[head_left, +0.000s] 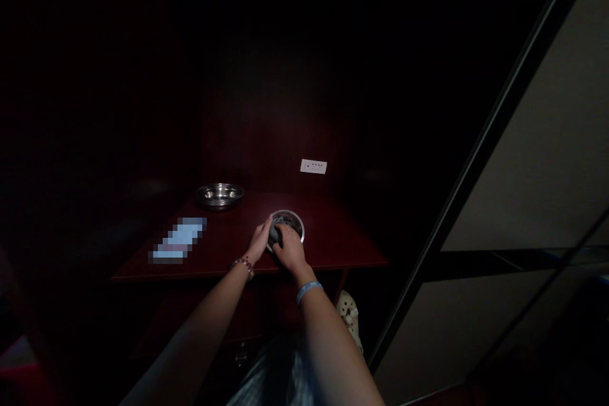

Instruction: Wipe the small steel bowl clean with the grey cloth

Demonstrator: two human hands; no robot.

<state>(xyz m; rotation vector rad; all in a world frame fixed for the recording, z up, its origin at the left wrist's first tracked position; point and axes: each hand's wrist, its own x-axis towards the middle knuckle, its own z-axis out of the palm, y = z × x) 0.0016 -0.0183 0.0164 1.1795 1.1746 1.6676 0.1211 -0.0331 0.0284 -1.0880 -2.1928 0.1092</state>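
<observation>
A round metal bowl [299,221] stands near the front of the dark red shelf [333,235]. My left hand [258,242] holds it from the left side, thumb and fingers closed at the rim. My right hand [291,248] reaches over the near rim into the bowl, its fingers bent onto a grey cloth-like piece [277,229]. Dim light and my fingers hide most of that piece, so its exact kind is unclear.
A wider shiny metal dish [219,195] sits at the back left of the shelf. A blurred-out, light blue flat item [179,240] lies at left. A white socket plate [313,167] is on the back wall. Below right hangs a cream clog [349,318]; a sliding door [476,158] stands right.
</observation>
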